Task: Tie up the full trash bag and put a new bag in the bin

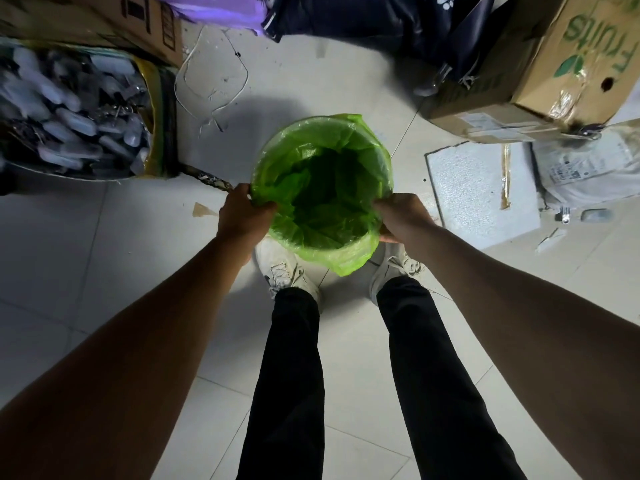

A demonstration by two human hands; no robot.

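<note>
Gripping the green bag (pixel 322 188) at opposite sides of the bin's rim (pixel 273 137): left hand (pixel 242 216) curled closed on the film at the left edge, right hand (pixel 403 216) pinching it at the right. Stood on pale floor tiles (pixel 104 271) just ahead of two white shoes (pixel 287 271), bag lining the inside, loose flap draped over the near rim between both grips.

- Place: storeroom or back room, cluttered, pale tiled floor (pixel 104 271).
- Upper right of frame: cardboard carton (pixel 568 64) printed "Fruits", resting tilted on another box.
- Left of frame: open box of clear plastic pieces (pixel 69 109), loosely heaped.
- Upper left: further cardboard box (pixel 138 19).
- Top centre: dark sack (pixel 346 15); purple plastic (pixel 214 6) beside it.
- Right: white foam slab (pixel 481 188) on floor.
- Upper centre: loose wire (pixel 211 81), scraps, dust.
</note>
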